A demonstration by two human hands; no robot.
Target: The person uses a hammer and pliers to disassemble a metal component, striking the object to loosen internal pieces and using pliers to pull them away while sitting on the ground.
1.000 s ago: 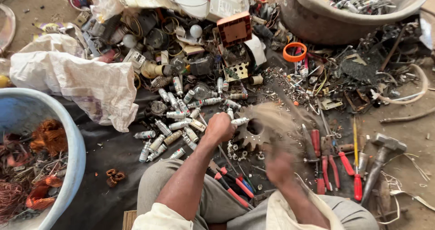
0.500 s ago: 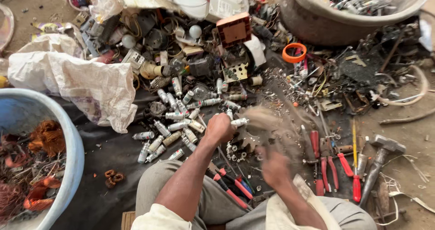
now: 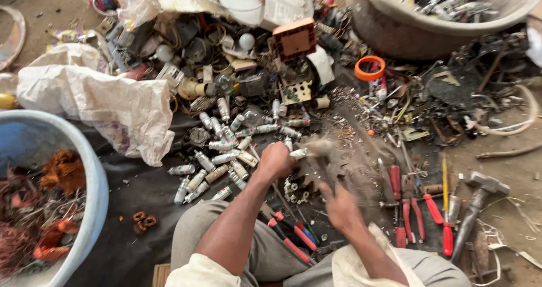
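My left hand (image 3: pixel 275 160) is closed around a small grey cylinder (image 3: pixel 297 152) and holds it down on the dark ground sheet. My right hand (image 3: pixel 340 205) grips a tool (image 3: pixel 333 162) that is smeared by motion blur, just right of the cylinder; its kind cannot be made out. A heap of similar grey cylinders (image 3: pixel 223 146) lies just left of my left hand. Small metal caps and bits (image 3: pixel 296 188) are scattered between my hands.
A blue tub (image 3: pixel 97 179) with copper wire stands at the left, beside a white sack (image 3: pixel 96 106). A big beige tub (image 3: pixel 395 35) sits top right. Red-handled pliers (image 3: pixel 407 208), a hammer (image 3: pixel 473 208) and an orange ring (image 3: pixel 370 68) lie among scrap.
My right hand and the blurred tool have shifted slightly from frame to frame over the cylinder. My left hand has stayed in place.
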